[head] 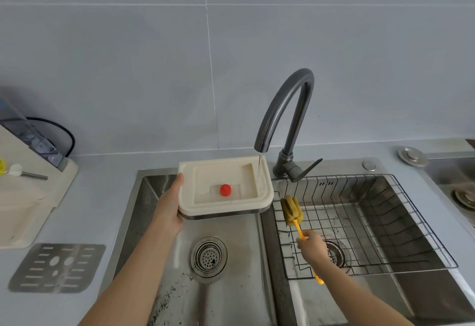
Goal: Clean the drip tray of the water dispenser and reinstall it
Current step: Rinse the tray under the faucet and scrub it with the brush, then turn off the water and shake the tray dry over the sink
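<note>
Holding the cream drip tray [224, 207] above the left sink basin [239, 235], the left grip [171, 204] clasps its left edge. The tray faces up, long axis left to right, a red float [225, 190] inside, faucet [293, 130] water striking its far right corner. The right grip [312, 247] pinches a yellow sponge brush [291, 210] over the wire basket [416, 225].

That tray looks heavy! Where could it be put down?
Bare room: the left basin floor around its drain, and the counter between the slotted metal plate and the sink. Crowded: the right basin, filled by the wire rack.
</note>
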Demonstrator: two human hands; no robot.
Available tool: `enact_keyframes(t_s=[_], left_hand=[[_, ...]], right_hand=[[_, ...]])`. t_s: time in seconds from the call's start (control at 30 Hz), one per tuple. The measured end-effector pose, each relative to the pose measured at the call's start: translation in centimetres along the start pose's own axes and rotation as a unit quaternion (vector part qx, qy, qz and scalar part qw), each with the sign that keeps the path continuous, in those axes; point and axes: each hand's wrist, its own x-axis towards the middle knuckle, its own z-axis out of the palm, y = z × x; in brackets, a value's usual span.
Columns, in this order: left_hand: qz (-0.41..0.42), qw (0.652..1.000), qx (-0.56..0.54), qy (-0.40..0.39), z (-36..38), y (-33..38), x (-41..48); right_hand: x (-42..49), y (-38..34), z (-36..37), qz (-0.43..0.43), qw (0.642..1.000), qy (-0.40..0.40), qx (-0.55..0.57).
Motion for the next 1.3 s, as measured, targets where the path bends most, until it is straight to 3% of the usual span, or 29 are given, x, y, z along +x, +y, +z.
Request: enact_keyframes(t_s=[0.37,0.53,0.77,1.3], left_hand=[[-0.001,1.0,0.001,0.005,0.1,-0.2,0.1],[0.003,1.0,0.007,0.014,0.4,-0.4,-0.2],[0.002,1.0,0.008,0.009,0.6,-0.3,-0.3],[-0.003,1.0,0.006,0.017,0.2,-0.3,-0.1]], right_hand=[[-0.5,-2.0,-1.7,-0.008,0.991,-0.079,-0.107],[0.4,-5.5,-4.4,-0.036,0.997,-0.064,0.025],[0.7,-10.5,-6.6,-0.086,0.965,-0.103,0.225],[1.9,-13.1,-6.2,-0.101,0.947,-0.117,0.282]])
